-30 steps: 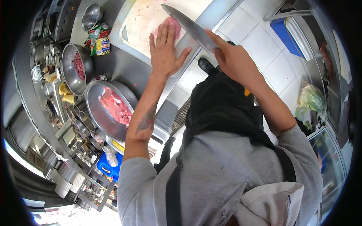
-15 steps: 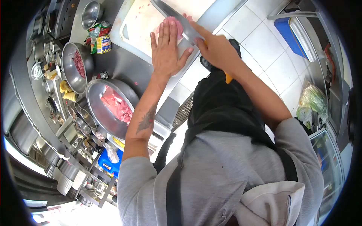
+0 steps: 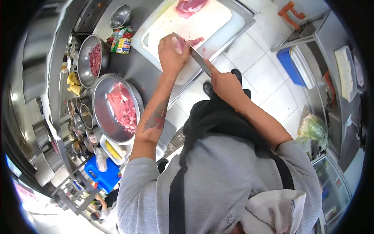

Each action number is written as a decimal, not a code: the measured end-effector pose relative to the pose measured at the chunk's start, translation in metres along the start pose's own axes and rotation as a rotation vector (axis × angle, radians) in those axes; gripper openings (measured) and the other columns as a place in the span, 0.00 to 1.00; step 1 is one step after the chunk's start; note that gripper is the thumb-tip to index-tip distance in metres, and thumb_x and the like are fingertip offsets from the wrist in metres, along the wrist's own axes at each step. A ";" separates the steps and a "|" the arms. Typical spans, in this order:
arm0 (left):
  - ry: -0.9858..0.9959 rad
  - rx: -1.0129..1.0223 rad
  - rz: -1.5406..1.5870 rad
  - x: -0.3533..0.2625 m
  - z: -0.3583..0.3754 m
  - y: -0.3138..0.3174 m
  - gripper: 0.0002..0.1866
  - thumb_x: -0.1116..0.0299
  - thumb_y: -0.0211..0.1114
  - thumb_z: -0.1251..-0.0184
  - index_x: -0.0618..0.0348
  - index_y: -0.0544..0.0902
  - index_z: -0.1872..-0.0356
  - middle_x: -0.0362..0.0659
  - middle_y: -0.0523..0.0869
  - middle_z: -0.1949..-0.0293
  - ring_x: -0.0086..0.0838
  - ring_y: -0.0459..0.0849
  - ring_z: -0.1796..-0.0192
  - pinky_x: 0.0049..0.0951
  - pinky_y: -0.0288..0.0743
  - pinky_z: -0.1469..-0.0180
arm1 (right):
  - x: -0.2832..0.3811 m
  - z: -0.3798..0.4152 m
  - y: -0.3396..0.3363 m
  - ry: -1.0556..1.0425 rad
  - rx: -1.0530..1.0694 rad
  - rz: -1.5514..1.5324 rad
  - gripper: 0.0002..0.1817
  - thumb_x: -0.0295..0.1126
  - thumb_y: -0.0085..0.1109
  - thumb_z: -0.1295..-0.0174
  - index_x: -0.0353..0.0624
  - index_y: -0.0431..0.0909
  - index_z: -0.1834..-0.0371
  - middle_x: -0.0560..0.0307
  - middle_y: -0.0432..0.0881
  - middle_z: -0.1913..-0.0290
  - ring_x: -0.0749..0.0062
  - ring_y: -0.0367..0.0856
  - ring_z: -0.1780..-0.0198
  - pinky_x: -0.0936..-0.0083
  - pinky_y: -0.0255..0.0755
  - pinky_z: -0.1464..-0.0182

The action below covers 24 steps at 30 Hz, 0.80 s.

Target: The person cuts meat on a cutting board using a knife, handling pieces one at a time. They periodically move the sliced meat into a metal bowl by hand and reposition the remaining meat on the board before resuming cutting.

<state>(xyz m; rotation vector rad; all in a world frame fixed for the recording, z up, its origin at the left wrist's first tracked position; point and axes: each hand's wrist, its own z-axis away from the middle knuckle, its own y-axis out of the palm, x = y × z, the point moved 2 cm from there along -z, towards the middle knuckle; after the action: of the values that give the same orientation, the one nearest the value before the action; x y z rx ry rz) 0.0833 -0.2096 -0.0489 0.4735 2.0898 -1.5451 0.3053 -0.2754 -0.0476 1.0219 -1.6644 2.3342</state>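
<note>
My left hand (image 3: 172, 55) is closed with curled fingers over a small pink piece of meat (image 3: 179, 45) on the white cutting board (image 3: 159, 28). In my right hand (image 3: 227, 86) is a large knife (image 3: 201, 62); its blade runs along the right side of that piece, close to my left fingers. A strip of meat (image 3: 196, 41) lies just beyond the blade. At the board's far end sits a bigger slab of raw meat (image 3: 190, 7). Small dark red bits dot the board.
Left of the board, a large metal bowl (image 3: 102, 124) holds slices and cubes of meat. Another metal bowl (image 3: 83, 64) contains chopped meat. A small bowl (image 3: 120, 16) and colourful packets (image 3: 124, 45) stand behind. White floor tiles (image 3: 253, 52) lie to the right.
My left hand has gone from flat to curled on the meat. The knife has moved lower and points away differently. The view has shifted, bringing the bigger slab into sight.
</note>
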 end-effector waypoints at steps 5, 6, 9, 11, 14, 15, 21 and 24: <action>-0.318 -0.032 0.295 0.014 0.007 -0.002 0.14 0.68 0.72 0.31 0.54 0.81 0.47 0.46 0.87 0.73 0.39 0.90 0.68 0.39 0.83 0.60 | 0.018 -0.006 -0.029 -0.196 0.003 0.237 0.43 0.23 0.55 0.36 0.58 0.63 0.13 0.38 0.83 0.78 0.42 0.87 0.75 0.49 0.82 0.70; -0.332 -0.056 0.312 0.020 0.015 0.000 0.14 0.68 0.72 0.31 0.54 0.81 0.47 0.46 0.87 0.73 0.39 0.90 0.68 0.39 0.83 0.60 | 0.018 -0.005 -0.033 -0.215 0.012 0.262 0.43 0.23 0.55 0.36 0.58 0.63 0.13 0.38 0.83 0.78 0.42 0.87 0.75 0.49 0.82 0.70; -0.276 -0.067 0.348 0.026 0.021 -0.002 0.14 0.70 0.70 0.31 0.54 0.81 0.46 0.48 0.89 0.67 0.40 0.92 0.62 0.41 0.84 0.56 | 0.014 -0.019 -0.047 -0.183 0.075 0.190 0.38 0.26 0.55 0.28 0.61 0.64 0.14 0.36 0.82 0.77 0.38 0.85 0.73 0.45 0.81 0.64; -0.173 -0.085 0.227 0.028 0.020 0.000 0.15 0.70 0.69 0.32 0.54 0.82 0.46 0.49 0.91 0.63 0.44 0.92 0.60 0.43 0.84 0.53 | 0.013 -0.023 -0.053 -0.176 0.104 0.135 0.37 0.28 0.56 0.28 0.61 0.64 0.14 0.35 0.84 0.75 0.38 0.86 0.71 0.46 0.81 0.62; -0.193 -0.093 0.196 0.031 0.022 0.002 0.13 0.70 0.69 0.35 0.56 0.85 0.50 0.51 0.91 0.59 0.49 0.91 0.57 0.45 0.85 0.51 | 0.013 -0.024 -0.061 -0.108 0.180 0.012 0.35 0.30 0.55 0.27 0.57 0.65 0.16 0.32 0.87 0.69 0.37 0.88 0.65 0.48 0.80 0.57; -0.208 -0.118 0.209 0.035 0.021 0.001 0.13 0.70 0.69 0.35 0.56 0.85 0.50 0.51 0.91 0.59 0.49 0.91 0.57 0.45 0.85 0.51 | 0.007 -0.027 -0.058 -0.093 0.163 -0.098 0.35 0.30 0.55 0.27 0.57 0.65 0.16 0.31 0.87 0.68 0.35 0.88 0.64 0.48 0.80 0.57; -0.239 -0.043 -0.071 0.063 0.029 -0.022 0.10 0.68 0.70 0.40 0.57 0.89 0.59 0.53 0.89 0.60 0.51 0.91 0.55 0.49 0.86 0.49 | 0.027 -0.016 -0.069 -0.050 0.023 0.148 0.30 0.28 0.54 0.28 0.39 0.67 0.22 0.25 0.86 0.69 0.26 0.88 0.63 0.36 0.80 0.54; -0.263 -0.146 -0.134 0.020 0.033 -0.050 0.09 0.66 0.70 0.39 0.57 0.89 0.61 0.49 0.88 0.61 0.49 0.91 0.55 0.47 0.86 0.49 | 0.031 -0.017 -0.071 -0.084 0.089 0.151 0.30 0.29 0.54 0.27 0.40 0.66 0.21 0.26 0.86 0.69 0.26 0.87 0.63 0.36 0.79 0.55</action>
<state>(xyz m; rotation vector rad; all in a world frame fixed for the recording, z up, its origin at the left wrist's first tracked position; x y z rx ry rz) 0.0453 -0.2567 -0.0292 0.0738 2.0420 -1.4274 0.3054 -0.2416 0.0243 1.0591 -1.7395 2.5144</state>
